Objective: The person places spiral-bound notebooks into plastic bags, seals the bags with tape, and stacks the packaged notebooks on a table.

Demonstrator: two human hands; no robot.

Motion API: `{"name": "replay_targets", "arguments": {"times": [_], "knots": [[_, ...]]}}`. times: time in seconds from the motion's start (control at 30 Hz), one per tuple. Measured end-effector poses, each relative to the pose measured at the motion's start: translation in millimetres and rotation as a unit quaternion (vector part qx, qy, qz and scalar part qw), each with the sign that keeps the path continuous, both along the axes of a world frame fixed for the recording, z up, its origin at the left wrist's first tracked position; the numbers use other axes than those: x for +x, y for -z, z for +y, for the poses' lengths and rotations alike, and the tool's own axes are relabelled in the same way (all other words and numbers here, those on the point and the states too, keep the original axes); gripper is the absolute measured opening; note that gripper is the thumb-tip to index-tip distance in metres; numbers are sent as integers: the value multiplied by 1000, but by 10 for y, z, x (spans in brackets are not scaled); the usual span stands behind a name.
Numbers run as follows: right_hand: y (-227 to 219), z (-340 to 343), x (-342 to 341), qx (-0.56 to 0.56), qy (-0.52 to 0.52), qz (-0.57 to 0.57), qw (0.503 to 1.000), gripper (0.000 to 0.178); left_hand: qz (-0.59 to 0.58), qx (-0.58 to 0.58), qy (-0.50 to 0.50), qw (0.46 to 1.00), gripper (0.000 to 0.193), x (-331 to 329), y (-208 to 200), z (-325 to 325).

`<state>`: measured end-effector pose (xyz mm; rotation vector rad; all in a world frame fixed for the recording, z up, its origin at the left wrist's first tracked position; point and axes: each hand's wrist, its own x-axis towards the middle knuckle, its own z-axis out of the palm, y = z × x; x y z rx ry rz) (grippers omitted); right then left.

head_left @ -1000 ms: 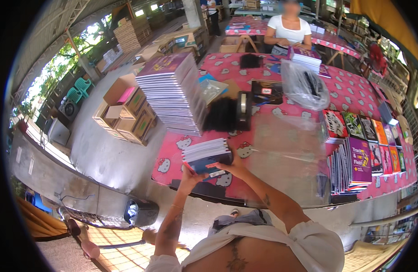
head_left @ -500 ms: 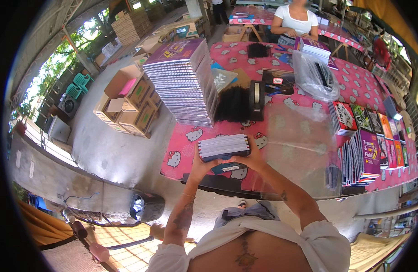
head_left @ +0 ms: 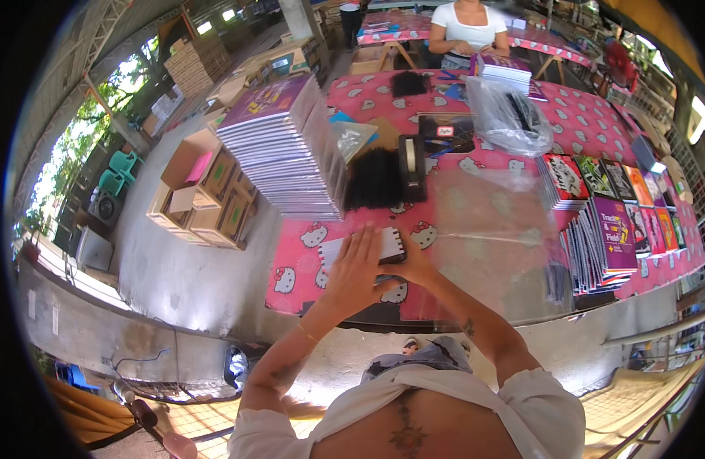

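A small stack of spiral notebooks [head_left: 331, 252], white pages and dark edges showing, lies near the front edge of the pink patterned table. My left hand [head_left: 352, 268] rests flat across its top, fingers stretched out and covering much of it. At the stack's right end, my right hand [head_left: 415, 264] grips the side, with its fingers around the far corner and its thumb toward me. Just beyond stands a tall pile of purple-covered spiral notebooks [head_left: 268, 103]. Beside that pile are a black bristly heap [head_left: 374, 180] and a black tape dispenser [head_left: 412, 168].
Clear plastic sheeting [head_left: 490, 245] covers the table right of my hands. Further right stand fanned purple notebooks [head_left: 616, 237] and rows of colourful notebooks [head_left: 563, 177]. A plastic bag [head_left: 509, 122] lies farther back. Cardboard boxes [head_left: 207, 191] sit left; a person [head_left: 468, 34] stands across the table.
My left hand has moved from the stack's left side onto its top and flattened out. The right hand stays at the right end. The view has shifted slightly.
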<state>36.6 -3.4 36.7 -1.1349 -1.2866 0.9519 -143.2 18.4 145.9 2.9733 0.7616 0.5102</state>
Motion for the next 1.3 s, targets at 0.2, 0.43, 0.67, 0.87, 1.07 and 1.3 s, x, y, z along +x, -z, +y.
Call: {"name": "replay_targets", "arguments": {"times": [0.2, 0.43, 0.67, 0.87, 1.07, 1.3], "knots": [[74, 48, -47, 43, 8, 35, 998, 85, 95, -37, -75, 992, 90, -78, -48, 365], [-667, -499, 590, 187, 123, -69, 972, 92, -24, -58, -92, 994, 74, 277, -405, 15], [-404, -1670, 1676, -217, 52, 315, 923, 56, -306, -605, -214, 704, 58, 1167, 747, 52], [-312, -1942, 2365, -238, 177, 328, 897, 32, -241, -635, -156, 718, 71, 2272, 1172, -107], [316, -1800, 3061, -245, 161, 281, 914, 29, -68, -308, -256, 914, 81, 2817, 1385, -48], [327, -2112, 2810, -150, 369, 244, 884, 26, -177, -331, -284, 882, 71, 2399, 1351, -152]]}}
